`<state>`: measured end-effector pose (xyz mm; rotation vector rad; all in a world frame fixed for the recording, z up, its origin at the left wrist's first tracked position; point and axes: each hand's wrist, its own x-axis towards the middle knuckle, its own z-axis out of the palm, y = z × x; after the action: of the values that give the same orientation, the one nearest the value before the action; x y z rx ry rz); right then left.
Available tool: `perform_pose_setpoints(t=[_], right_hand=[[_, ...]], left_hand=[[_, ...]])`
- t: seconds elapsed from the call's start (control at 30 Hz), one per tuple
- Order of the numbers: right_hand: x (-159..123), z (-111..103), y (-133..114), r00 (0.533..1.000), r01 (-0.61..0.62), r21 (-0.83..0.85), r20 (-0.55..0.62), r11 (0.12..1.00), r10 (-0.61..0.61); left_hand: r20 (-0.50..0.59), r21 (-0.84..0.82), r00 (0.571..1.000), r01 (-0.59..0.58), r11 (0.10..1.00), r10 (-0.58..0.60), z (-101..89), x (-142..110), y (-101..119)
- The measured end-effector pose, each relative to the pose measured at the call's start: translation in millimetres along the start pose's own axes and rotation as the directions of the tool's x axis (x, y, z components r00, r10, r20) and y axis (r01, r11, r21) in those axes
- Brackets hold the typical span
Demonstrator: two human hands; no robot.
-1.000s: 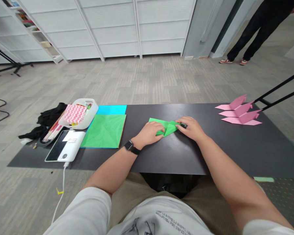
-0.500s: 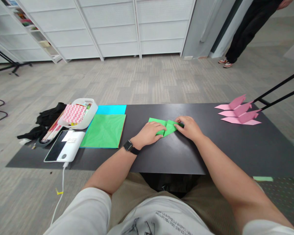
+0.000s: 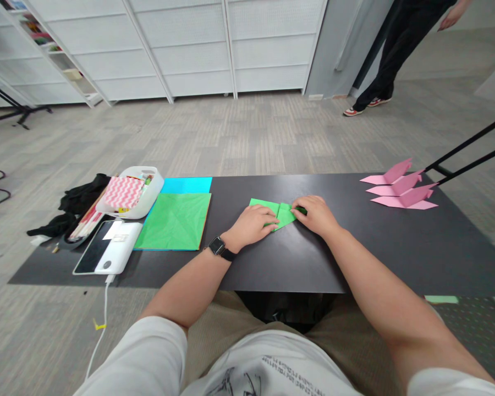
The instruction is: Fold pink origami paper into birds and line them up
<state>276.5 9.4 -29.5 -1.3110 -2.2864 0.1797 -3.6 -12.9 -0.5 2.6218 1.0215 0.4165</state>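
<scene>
Between my hands a folded piece of green paper (image 3: pixel 286 215) lies on the dark table, with a crease near its middle. My left hand (image 3: pixel 253 224) rests over its left part, fingers stretched out and pressing it down. At the paper's right corner my right hand (image 3: pixel 315 214) has thumb and fingers closed on the edge; the exact tip is hidden by the fingers. Left of my hands lies a stack of green sheets (image 3: pixel 175 220), with a blue sheet (image 3: pixel 187 185) showing behind it. Several pink folded paper figures (image 3: pixel 404 198) stand at the right.
A white basket (image 3: pixel 159 184) with a pink patterned packet stands at the left of the table (image 3: pixel 379 247). Nearer lie a white power bank (image 3: pixel 119 250) with a cable, a phone and black cloth (image 3: pixel 82 195). Beyond the table a person (image 3: pixel 400 49) stands by the wall.
My right fingers have shifted slightly left along the paper's right corner. My left hand stays almost in place. The person in the background has stepped to the left.
</scene>
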Motion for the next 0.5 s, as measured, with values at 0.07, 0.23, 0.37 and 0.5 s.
perform_pose_setpoints(t=[0.07,0.23,0.37,0.5], right_hand=[[0.0,-0.6,-1.7,1.000,0.006,-0.015,0.000,1.000,-0.006],[0.5,-1.9,-5.2,1.000,0.013,-0.038,0.020,0.999,-0.012],[0.6,-2.0,-7.2,1.000,0.005,-0.054,0.026,0.999,-0.004],[0.5,-1.7,-9.2,1.000,-0.005,-0.072,0.023,0.997,0.007]], left_hand=[[-0.007,0.006,1.000,0.016,1.000,-0.016,1.3,1.3,0.4],[-0.022,0.013,0.999,0.031,0.999,-0.031,3.2,3.6,1.2],[-0.035,0.004,0.999,0.023,1.000,-0.023,5.6,3.5,-1.0],[-0.063,-0.029,0.997,-0.042,0.999,0.040,10.3,4.3,-5.5]])
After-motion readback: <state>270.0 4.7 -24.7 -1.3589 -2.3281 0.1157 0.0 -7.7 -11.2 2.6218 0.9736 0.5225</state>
